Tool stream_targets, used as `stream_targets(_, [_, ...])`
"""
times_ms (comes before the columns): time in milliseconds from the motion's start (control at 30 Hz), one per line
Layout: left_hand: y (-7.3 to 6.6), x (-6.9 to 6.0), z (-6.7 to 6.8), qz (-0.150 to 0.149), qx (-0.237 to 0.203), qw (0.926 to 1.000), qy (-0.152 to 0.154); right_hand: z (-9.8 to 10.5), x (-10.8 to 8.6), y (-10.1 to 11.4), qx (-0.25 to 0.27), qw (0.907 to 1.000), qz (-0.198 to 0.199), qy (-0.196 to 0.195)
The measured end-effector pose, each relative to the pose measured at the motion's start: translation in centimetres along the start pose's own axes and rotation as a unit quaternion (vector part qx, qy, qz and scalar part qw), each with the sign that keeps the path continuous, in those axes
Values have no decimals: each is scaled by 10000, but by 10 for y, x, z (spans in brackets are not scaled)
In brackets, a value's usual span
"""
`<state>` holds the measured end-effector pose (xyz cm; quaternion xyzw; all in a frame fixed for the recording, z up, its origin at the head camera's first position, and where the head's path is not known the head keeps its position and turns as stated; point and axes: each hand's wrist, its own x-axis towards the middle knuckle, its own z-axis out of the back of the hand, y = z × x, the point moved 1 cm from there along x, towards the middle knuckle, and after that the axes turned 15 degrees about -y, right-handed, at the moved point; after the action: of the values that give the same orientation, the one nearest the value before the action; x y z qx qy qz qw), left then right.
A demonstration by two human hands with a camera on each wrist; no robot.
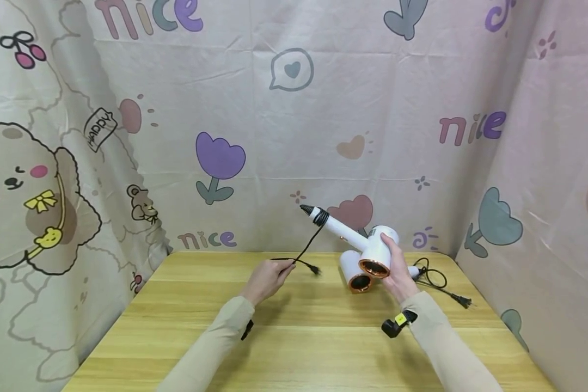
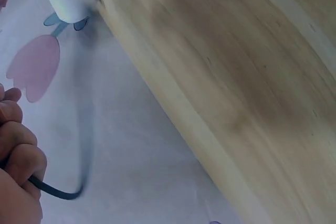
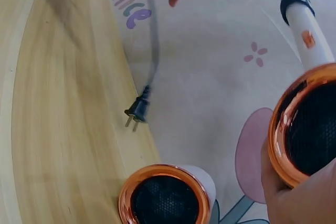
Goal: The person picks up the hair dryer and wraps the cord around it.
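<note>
Firstly, left grip (image 1: 268, 279): fingers curled, pinching a black cord (image 1: 308, 244). Right grip (image 1: 397, 269): thumb and fingers wrapped about the barrel of a white dryer (image 1: 375, 247), copper-rimmed, held up over the counter (image 1: 313, 348); handle pointing up and to the left.

Coils (image 1: 320, 218): several turns of cord, close to the handle's tip. Cord between coils and left grip: apparently taut. Plug (image 1: 316, 269): two-pronged, hanging free on the cord's loose end.

Second dryer (image 1: 349, 265): on the counter, just beyond the held one, partly hidden; its cord (image 1: 438, 286) looped loosely at right, plug end (image 1: 464, 301) toward the right edge.

Step in hand, as judged: cord work at the handle; winding seems likelier, though direction cannot be told. Next move, as judged: barrel kept steady, cord carried round the handle under light tension, swinging plug kept clear of the second dryer.
</note>
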<state>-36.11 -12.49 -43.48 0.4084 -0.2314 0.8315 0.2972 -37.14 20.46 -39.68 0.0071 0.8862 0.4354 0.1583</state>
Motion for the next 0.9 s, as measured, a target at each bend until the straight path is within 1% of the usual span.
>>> stream_targets(100, [7, -1, 1, 179, 10, 9998, -18, 4, -2, 1, -134, 9996, -87, 211])
stream_targets(200, [14, 0, 3, 335, 143, 9993, -13, 8, -4, 2, -432, 9985, -84, 330])
stream_targets(300, [18, 2, 5, 488, 123, 9987, 73, 12, -5, 2, -669, 9966, -86, 468])
stream_targets(433, [19, 8, 7, 456, 44, 9988, 180, 17, -7, 1, -811, 9941, -241, 683])
stream_targets(533, [18, 13, 8, 298, -10, 9992, 252, 19, -9, -1, -991, 9899, -395, 934])
stream_targets(600, [19, 17, 9, 149, 9, 9995, 285, 20, -10, -2, -1239, 9845, -451, 1160])
stream_targets(667, [20, 22, 12, -118, 62, 9995, 298, 21, -11, -3, -1566, 9775, -428, 1346])
stream_targets(767, [22, 28, 17, -551, 243, 9977, 325, 24, -10, -1, -2228, 9645, -189, 1407])
stream_targets(800, [23, 30, 19, -667, 335, 9965, 373, 24, -9, 0, -2495, 9583, -56, 1392])
stream_targets(833, [23, 31, 21, -731, 412, 9955, 448, 25, -9, 2, -2769, 9502, 104, 1425])
stream_targets(900, [24, 32, 24, -764, 547, 9935, 640, 24, -8, 5, -3319, 9301, 504, 1492])
